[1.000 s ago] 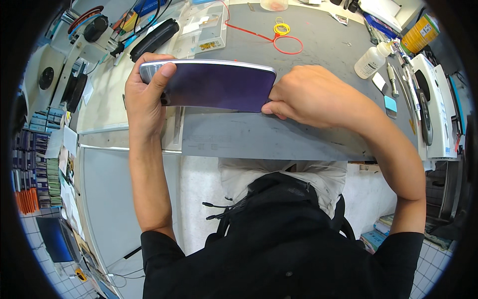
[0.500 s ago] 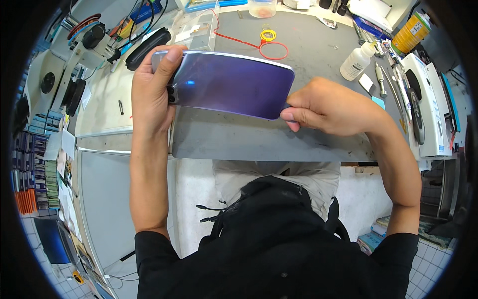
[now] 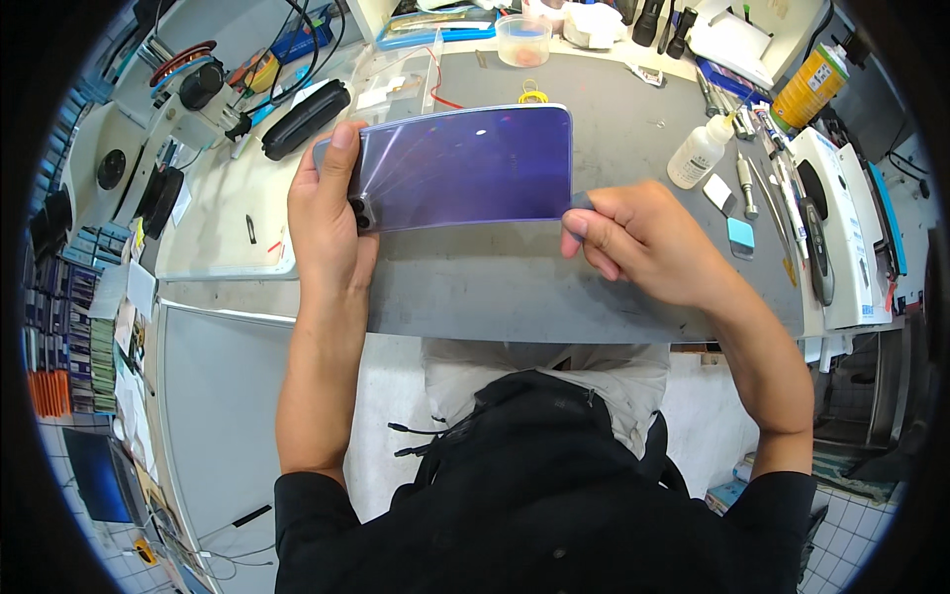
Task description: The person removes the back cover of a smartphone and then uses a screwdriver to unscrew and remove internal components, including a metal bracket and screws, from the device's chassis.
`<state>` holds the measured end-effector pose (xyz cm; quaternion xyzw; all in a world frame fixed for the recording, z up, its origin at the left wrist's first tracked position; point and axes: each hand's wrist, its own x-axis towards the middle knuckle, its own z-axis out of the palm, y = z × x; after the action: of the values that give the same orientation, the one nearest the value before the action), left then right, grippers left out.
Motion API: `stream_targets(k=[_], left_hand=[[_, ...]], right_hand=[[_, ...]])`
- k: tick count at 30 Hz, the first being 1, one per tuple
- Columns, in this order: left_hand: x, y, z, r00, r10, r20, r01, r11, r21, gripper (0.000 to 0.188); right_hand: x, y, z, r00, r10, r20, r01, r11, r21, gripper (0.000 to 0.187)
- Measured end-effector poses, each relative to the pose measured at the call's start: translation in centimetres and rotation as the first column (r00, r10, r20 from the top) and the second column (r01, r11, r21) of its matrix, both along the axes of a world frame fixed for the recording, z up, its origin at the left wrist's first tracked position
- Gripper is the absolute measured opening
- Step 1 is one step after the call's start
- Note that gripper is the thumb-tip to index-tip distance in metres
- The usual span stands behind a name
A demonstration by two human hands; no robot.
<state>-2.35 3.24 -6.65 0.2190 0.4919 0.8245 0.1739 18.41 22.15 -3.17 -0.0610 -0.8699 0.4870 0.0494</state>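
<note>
A flat purple device back [image 3: 465,163] with a camera block at its lower left is held tilted above the grey work mat [image 3: 515,282]. My left hand [image 3: 327,213] grips its left end, thumb over the top face. My right hand [image 3: 638,243] pinches the lower right corner between thumb and forefinger. The mat lies under both hands.
A microscope [image 3: 188,94] and a black case [image 3: 305,119] stand at the back left. A small white squeeze bottle [image 3: 698,153], tweezers and hand tools lie at the right. A clear cup [image 3: 524,40], a yellow ring [image 3: 534,96] and a red wire lie behind the device.
The purple device has been lifted and tilted so its face shows more fully. My right hand has slid from covering its right end to pinching the lower right corner.
</note>
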Motion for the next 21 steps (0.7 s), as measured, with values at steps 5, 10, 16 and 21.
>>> stream_targets(k=[5, 10, 16, 21], left_hand=[[1.0, 0.6, 0.1, 0.999, 0.028, 0.036, -0.031, 0.995, 0.090, 0.030], [1.9, 1.0, -0.1, 0.997, 0.021, 0.074, -0.031, 0.991, 0.128, 0.029], [3.0, 1.7, -0.3, 0.994, 0.006, 0.105, -0.024, 0.985, 0.168, 0.029], [3.7, 2.2, -0.7, 0.990, 0.031, 0.134, -0.052, 0.986, 0.161, 0.030]], right_hand=[[0.3, -0.5, -0.8, 0.991, -0.123, -0.044, 0.114, 0.980, -0.163, 0.034], [0.4, -1.3, -1.1, 0.975, -0.175, -0.137, 0.135, 0.956, -0.259, 0.036], [0.3, -1.6, -1.3, 0.966, -0.195, -0.169, 0.133, 0.937, -0.322, 0.034], [0.0, -1.5, -1.3, 0.974, -0.200, -0.102, 0.153, 0.924, -0.351, 0.036]])
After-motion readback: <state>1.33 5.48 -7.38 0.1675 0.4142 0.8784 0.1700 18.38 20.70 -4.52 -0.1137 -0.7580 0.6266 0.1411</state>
